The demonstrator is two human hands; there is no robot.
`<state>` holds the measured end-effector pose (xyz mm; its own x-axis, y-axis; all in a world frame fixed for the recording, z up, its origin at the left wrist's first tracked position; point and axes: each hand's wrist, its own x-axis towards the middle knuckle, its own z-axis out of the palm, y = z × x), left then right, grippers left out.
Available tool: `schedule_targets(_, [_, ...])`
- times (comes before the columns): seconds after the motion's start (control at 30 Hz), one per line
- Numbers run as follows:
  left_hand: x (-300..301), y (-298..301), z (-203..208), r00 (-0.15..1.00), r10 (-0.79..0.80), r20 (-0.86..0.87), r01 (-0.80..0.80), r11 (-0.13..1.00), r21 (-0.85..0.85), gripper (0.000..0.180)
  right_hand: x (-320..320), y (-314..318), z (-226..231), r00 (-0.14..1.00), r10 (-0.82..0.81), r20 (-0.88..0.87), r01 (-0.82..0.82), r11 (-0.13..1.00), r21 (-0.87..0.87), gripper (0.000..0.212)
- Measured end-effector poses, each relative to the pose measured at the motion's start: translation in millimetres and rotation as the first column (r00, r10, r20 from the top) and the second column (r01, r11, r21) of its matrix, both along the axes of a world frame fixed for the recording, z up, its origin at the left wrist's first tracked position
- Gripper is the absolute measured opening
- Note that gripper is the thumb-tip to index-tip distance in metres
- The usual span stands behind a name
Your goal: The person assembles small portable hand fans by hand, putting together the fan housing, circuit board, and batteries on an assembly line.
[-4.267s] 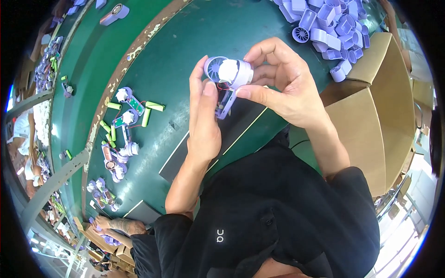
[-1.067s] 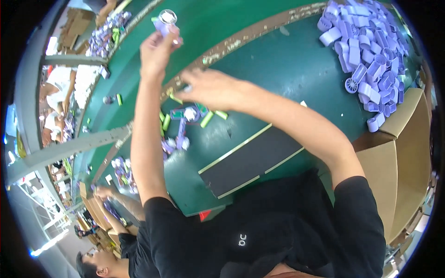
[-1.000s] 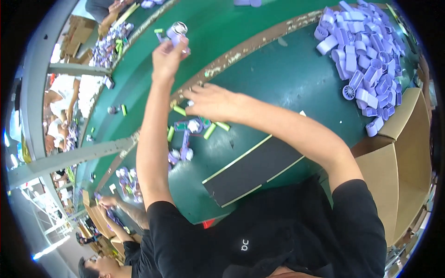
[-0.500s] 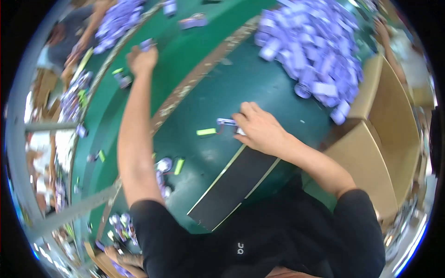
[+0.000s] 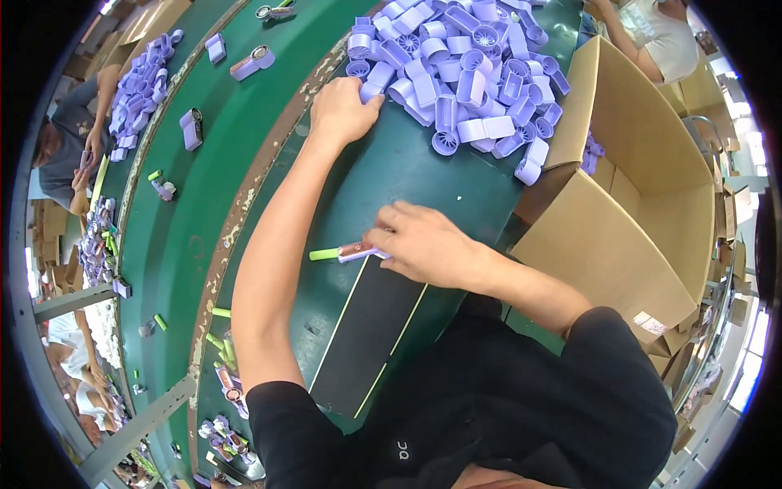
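At the near left edge of the heaped purple plastic shells (image 5: pixel 476 81), my left hand (image 5: pixel 342 110) has its fingers closed on a purple shell (image 5: pixel 372 91), part of which they cover. My right hand (image 5: pixel 428 244) is lower down, over the upper end of a black strip (image 5: pixel 366 326) on the green table. Its fingers grip a purple fan body (image 5: pixel 352 250) with a copper-coloured part showing inside. The fan's round end is hidden under the hand. A light-green cylinder (image 5: pixel 323 255) lies against the fan body's left end.
An open cardboard box (image 5: pixel 619 212) stands right of the heap. Left of a worn brown ledge (image 5: pixel 244 196) runs a green belt (image 5: pixel 171 244) carrying a purple fan piece (image 5: pixel 191 129) and other parts. More fan parts (image 5: pixel 228 391) lie by my left elbow. People work across the belt.
My left hand has let go of a purple piece on the belt and moved right to the heap. My right hand stays with the fan body, whose green cylinder now sits closer to it. The view has shifted.
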<state>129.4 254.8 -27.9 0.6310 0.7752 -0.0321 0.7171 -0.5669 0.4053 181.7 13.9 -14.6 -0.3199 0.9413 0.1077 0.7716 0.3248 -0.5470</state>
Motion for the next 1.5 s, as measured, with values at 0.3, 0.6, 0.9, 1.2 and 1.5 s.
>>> schedule_targets(0.3, [-105.8,-74.2,38.3,0.618,0.362,0.698,-0.035,0.9,-0.435,0.054,57.2,-7.4,-1.6,0.939,-0.336,-0.077,0.332,0.941,-0.066,0.041])
schedule_targets(0.6, [-214.4,-158.3,44.5,0.063,0.58,0.812,-0.01,0.814,-0.581,0.05,53.0,-4.2,10.7,0.83,-0.422,-0.365,0.334,0.9,-0.281,0.034])
schedule_targets(0.9, [-197.7,-200.1,19.9,-0.367,0.828,0.424,0.378,0.549,-0.745,0.044,43.9,-5.1,46.3,0.834,-0.318,-0.45,0.207,0.937,-0.28,0.03])
schedule_targets(1.2, [-169.3,-219.4,19.4,-0.12,0.91,0.397,0.291,0.415,-0.862,0.038,41.6,2.3,87.9,0.972,-0.023,-0.235,0.059,0.987,0.148,0.043])
schedule_targets(1.5, [-152.6,-228.4,31.9,0.054,0.851,0.523,0.343,0.476,-0.81,0.044,8.4,13.4,113.2,0.932,0.158,-0.327,-0.067,0.96,0.272,0.046])
